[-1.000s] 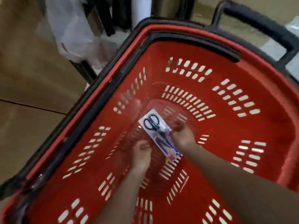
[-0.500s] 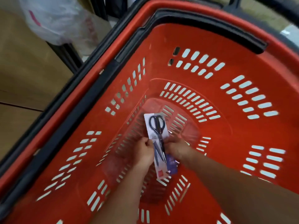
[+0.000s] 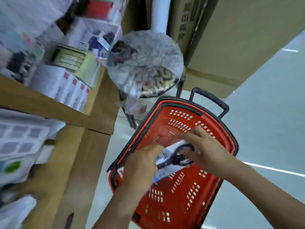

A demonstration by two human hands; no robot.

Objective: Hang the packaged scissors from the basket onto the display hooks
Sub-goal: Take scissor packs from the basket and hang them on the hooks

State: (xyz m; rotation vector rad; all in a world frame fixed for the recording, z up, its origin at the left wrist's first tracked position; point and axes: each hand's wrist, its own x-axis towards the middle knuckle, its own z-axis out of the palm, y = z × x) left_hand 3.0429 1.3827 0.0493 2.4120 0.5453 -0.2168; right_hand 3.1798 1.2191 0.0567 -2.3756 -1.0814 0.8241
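**Both Hands on the Scissors Pack Over a Red Basket**

At lower centre of the frame, you are holding the packaged scissors (image 3: 175,156), a flat white card under glossy plastic with black loop handles showing through. It is lying slantwise between your hands, over the open mouth of the basket (image 3: 181,204). Your left hand (image 3: 142,169) is gripping the lower end of the card, fingers curled round its edge. Your right hand (image 3: 208,154) is pinching the upper end, its thumb lying across the black loops and its fingers spread loosely along the top edge. The basket is hard red plastic, its walls pierced with rows of small slots, its rim edged in black, and a black bar handle (image 3: 212,98) is rising at its far end. A crinkled, translucent bagged bundle (image 3: 145,63), rounded in shape, is sitting at upper centre. Brown shelving (image 3: 49,103) is carrying blurred boxed goods along the left. A plain cardboard box (image 3: 239,38) is filling the upper right above a smooth pale floor (image 3: 272,129).
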